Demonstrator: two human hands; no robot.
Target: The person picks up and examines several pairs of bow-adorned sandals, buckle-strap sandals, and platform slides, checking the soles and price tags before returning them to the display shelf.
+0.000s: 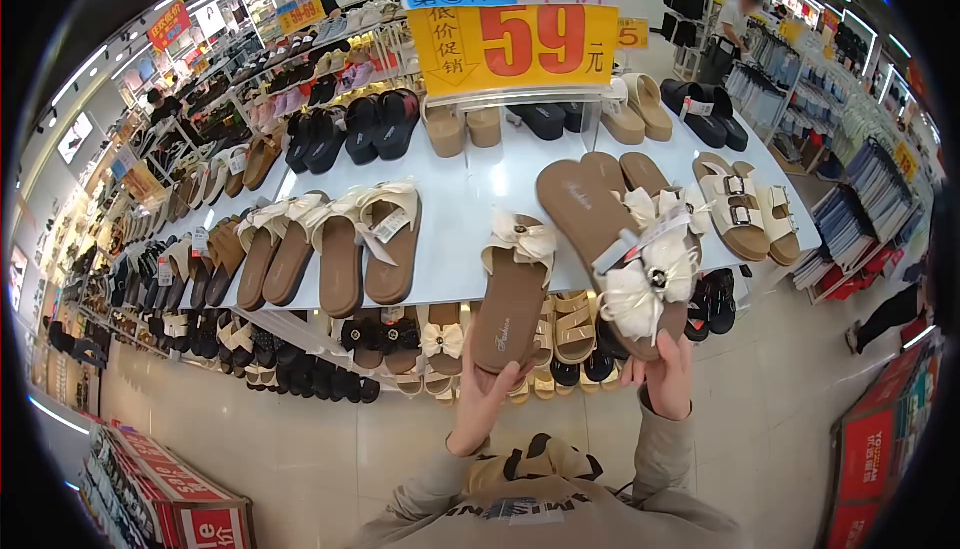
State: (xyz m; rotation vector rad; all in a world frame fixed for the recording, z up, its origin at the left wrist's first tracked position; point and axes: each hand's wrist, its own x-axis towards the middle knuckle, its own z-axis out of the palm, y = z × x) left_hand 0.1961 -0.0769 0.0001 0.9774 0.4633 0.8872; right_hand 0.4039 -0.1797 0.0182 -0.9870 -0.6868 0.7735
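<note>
1. Step in hand seems to be holding two slippers apart, at near edge of the display table (450, 249).
2. Right hand (482, 404) is closed around heel of the small-bow slipper (508, 319).
3. Left hand (668, 379) grips toe end of the large-bow slipper (585, 211).
4. Next move, I judge, calls for steady support under both soles.

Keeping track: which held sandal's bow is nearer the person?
The sandal in the right hand; the other sandal, in the left hand, has its bow farther off.
</note>
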